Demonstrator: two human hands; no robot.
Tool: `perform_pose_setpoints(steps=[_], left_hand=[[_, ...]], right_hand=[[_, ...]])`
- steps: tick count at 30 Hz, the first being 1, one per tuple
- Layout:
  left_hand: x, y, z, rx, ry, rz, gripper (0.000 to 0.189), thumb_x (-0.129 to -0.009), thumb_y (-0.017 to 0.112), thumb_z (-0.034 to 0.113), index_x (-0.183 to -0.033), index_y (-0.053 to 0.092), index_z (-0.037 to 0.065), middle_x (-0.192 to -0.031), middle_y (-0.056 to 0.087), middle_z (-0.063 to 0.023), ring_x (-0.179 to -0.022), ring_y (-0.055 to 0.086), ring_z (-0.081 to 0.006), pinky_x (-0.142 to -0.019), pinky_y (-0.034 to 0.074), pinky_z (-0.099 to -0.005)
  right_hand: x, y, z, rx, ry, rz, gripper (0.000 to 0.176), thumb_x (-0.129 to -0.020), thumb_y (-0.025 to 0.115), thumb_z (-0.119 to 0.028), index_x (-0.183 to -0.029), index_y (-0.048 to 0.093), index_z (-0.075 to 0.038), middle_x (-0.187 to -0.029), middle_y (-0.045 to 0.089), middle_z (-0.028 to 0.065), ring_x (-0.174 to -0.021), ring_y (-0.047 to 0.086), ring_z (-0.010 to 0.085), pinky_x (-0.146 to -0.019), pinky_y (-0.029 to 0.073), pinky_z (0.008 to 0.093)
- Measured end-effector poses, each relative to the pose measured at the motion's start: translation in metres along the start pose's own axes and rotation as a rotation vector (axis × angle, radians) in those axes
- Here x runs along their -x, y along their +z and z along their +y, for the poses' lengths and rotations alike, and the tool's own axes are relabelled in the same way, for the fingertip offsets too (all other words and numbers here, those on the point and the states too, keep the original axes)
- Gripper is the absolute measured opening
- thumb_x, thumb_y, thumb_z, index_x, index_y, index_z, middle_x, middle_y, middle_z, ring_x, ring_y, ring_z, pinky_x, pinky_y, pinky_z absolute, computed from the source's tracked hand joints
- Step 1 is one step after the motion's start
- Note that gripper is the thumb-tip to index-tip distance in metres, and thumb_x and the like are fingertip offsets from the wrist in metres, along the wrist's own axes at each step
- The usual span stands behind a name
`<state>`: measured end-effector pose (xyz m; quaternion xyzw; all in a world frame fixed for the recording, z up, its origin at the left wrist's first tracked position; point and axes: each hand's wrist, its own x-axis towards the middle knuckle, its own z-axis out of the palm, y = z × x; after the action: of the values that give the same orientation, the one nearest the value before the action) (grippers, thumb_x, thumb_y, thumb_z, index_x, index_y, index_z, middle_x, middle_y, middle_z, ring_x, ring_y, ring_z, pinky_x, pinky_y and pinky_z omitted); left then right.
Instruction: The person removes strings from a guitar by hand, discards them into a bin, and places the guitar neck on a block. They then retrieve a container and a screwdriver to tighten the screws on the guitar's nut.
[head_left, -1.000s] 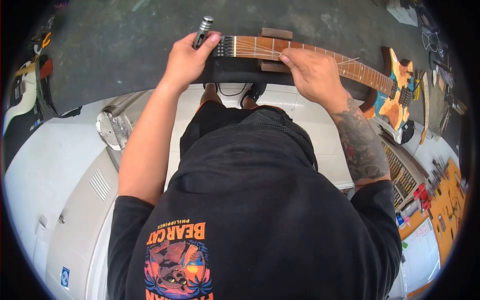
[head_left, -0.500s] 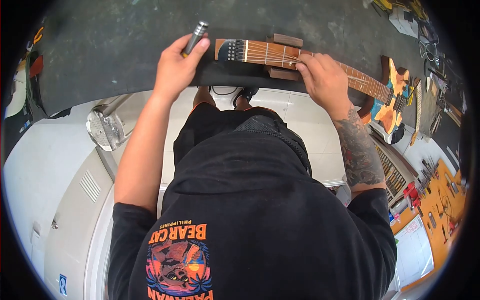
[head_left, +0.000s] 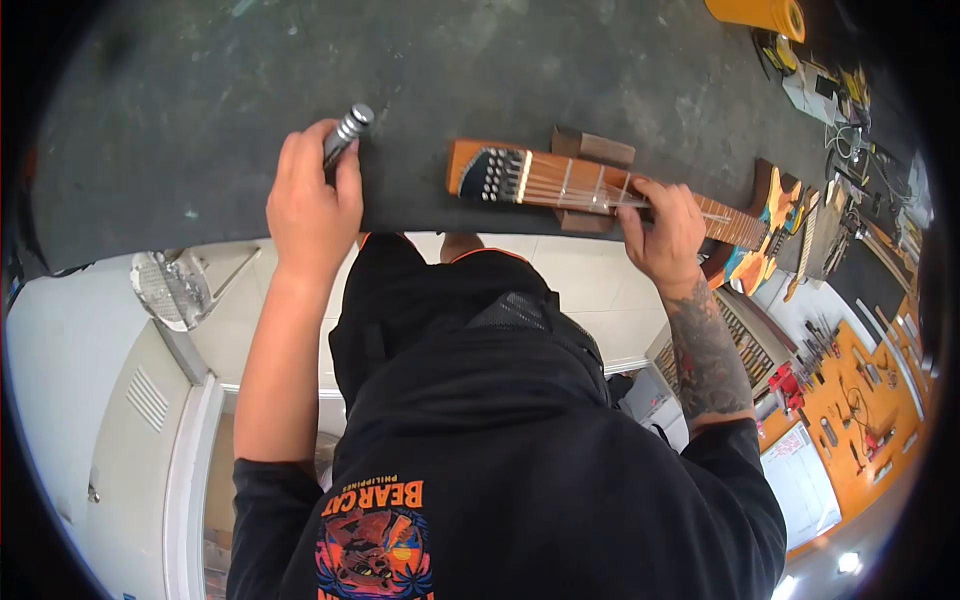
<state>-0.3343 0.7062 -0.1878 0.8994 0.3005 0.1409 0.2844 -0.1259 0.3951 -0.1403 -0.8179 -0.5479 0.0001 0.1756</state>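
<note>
In my left hand (head_left: 316, 195) is a dark cylindrical tool with a silver end (head_left: 355, 122), its fingers wrapped round the body. My right hand (head_left: 668, 225) is at the neck of a headless guitar (head_left: 765, 240), thumb and fingers pinched on the loose-looking strings (head_left: 622, 198) over the fretboard. Black hardware with several round silver ends sits on the wooden head (head_left: 470, 172). Under the neck lies a brown support block (head_left: 600, 148), which shows on both sides of it. The guitar's blue and wood-coloured body is at the right.
The dark work mat (head_left: 220, 90) covers the bench. A second guitar neck (head_left: 803, 250), an orange roll (head_left: 757, 14) and cables lie at the right. An orange tool board (head_left: 858, 400) stands lower right, and a round step (head_left: 170, 290) is below the bench at the left.
The view has shifted, so the bench and guitar sit lower. My left hand, still round the tool, has moved left, away from the guitar head. My right hand stays at the strings.
</note>
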Motion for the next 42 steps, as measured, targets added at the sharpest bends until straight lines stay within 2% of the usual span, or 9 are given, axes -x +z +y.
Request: perform_pose_setpoints(steps=[2, 9, 10, 21, 22, 26, 34, 39, 42], left_hand=[[-0.001, 0.003, -0.004, -0.055, 0.032, -0.005, 0.017, -0.091, 0.07, 0.009, -0.107, 0.064, 0.004, -0.09, 0.064, -0.0098, -0.076, 0.064, -0.0299, -0.065, 0.051, -0.0366], [-0.005, 0.022, -0.017, -0.1, 0.166, 0.12, 0.014, -0.082, 0.074, 0.012, -0.095, 0.069, 0.008, -0.073, 0.056, -0.0044, -0.06, 0.057, -0.0215, -0.053, 0.044, -0.0337], [-0.004, 0.023, -0.019, -0.083, 0.184, 0.127, 0.014, -0.083, 0.073, 0.014, -0.095, 0.07, 0.008, -0.073, 0.056, -0.003, -0.058, 0.055, -0.0193, -0.051, 0.043, -0.0324], [0.0, 0.024, -0.024, -0.115, 0.208, 0.13, 0.009, -0.086, 0.072, 0.011, -0.095, 0.071, 0.012, -0.069, 0.056, 0.0014, -0.05, 0.043, -0.0123, -0.045, 0.024, -0.0274], [-0.003, 0.011, -0.024, -0.065, 0.237, -0.019, 0.017, -0.09, 0.076, 0.012, -0.102, 0.07, 0.001, -0.075, 0.061, -0.0064, -0.056, 0.055, -0.0201, -0.049, 0.041, -0.0307], [-0.001, 0.011, -0.026, -0.033, 0.25, -0.016, 0.017, -0.092, 0.075, 0.015, -0.102, 0.071, 0.002, -0.075, 0.061, -0.0054, -0.054, 0.051, -0.0168, -0.047, 0.037, -0.0283], [-0.004, 0.006, -0.028, -0.019, 0.261, -0.056, 0.018, -0.093, 0.075, 0.019, -0.102, 0.073, 0.004, -0.075, 0.061, -0.0039, -0.056, 0.051, -0.0165, -0.049, 0.036, -0.028], [-0.004, 0.01, -0.024, -0.021, 0.216, -0.014, 0.016, -0.09, 0.076, 0.016, -0.099, 0.073, 0.004, -0.075, 0.062, -0.0051, -0.058, 0.055, -0.0192, -0.05, 0.039, -0.03], [-0.004, 0.009, -0.021, -0.004, 0.181, -0.007, 0.015, -0.087, 0.077, 0.011, -0.099, 0.071, 0.003, -0.075, 0.062, -0.0067, -0.06, 0.058, -0.0232, -0.053, 0.045, -0.0331]], right_hand=[[0.003, -0.003, 0.001, 0.019, -0.021, -0.053, 0.063, -0.077, 0.085, -0.034, -0.125, 0.059, -0.001, -0.093, 0.065, 0.0115, -0.073, 0.058, 0.0287, -0.066, 0.047, 0.0386], [0.013, -0.006, 0.001, 0.199, -0.01, -0.178, 0.071, -0.087, 0.074, -0.053, -0.131, 0.057, -0.001, -0.093, 0.061, 0.0126, -0.074, 0.057, 0.0295, -0.068, 0.046, 0.0416], [0.022, -0.004, 0.003, 0.245, 0.006, -0.164, 0.071, -0.092, 0.066, -0.058, -0.133, 0.057, -0.001, -0.09, 0.058, 0.0121, -0.074, 0.054, 0.0284, -0.069, 0.044, 0.0415], [0.032, -0.01, -0.002, 0.354, 0.049, -0.221, 0.069, -0.088, 0.073, -0.032, -0.141, 0.045, 0.001, -0.104, 0.051, 0.015, -0.087, 0.049, 0.0254, -0.076, 0.04, 0.0388], [0.032, -0.011, -0.003, 0.367, 0.08, -0.218, 0.069, -0.088, 0.072, -0.036, -0.141, 0.045, 0.0, -0.103, 0.051, 0.0149, -0.087, 0.049, 0.026, -0.076, 0.04, 0.0398], [0.05, -0.017, -0.003, 0.414, 0.176, -0.215, 0.075, -0.094, 0.059, -0.058, -0.141, 0.046, 0.0, -0.099, 0.052, 0.0155, -0.085, 0.048, 0.028, -0.075, 0.038, 0.0438], [0.04, -0.01, -0.009, 0.461, 0.146, -0.235, 0.076, -0.095, 0.057, -0.056, -0.143, 0.044, 0.001, -0.102, 0.052, 0.0169, -0.087, 0.049, 0.0286, -0.076, 0.039, 0.0439], [0.039, -0.013, -0.007, 0.415, 0.103, -0.265, 0.07, -0.089, 0.07, -0.035, -0.143, 0.045, 0.002, -0.1, 0.052, 0.0132, -0.089, 0.048, 0.0278, -0.081, 0.039, 0.0431], [0.041, -0.007, -0.007, 0.379, 0.122, -0.229, 0.067, -0.096, 0.056, -0.048, -0.141, 0.049, 0.003, -0.093, 0.055, 0.0148, -0.085, 0.05, 0.0313, -0.081, 0.041, 0.0448]])
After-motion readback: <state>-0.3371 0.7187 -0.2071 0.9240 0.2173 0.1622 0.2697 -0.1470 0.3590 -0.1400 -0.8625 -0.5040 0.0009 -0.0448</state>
